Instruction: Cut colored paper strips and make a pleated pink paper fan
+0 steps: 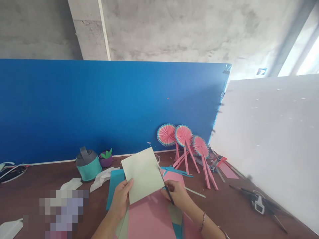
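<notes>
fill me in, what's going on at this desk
A person's left hand holds up a pale cream paper sheet, thumb on its face. The right hand grips dark-handled scissors at the sheet's right edge; whether the blades are cutting isn't clear. Pink paper lies below the hands, with thin blue paper strips beyond. Three round, pleated pink paper fans with blue edging stand toward the blue partition.
</notes>
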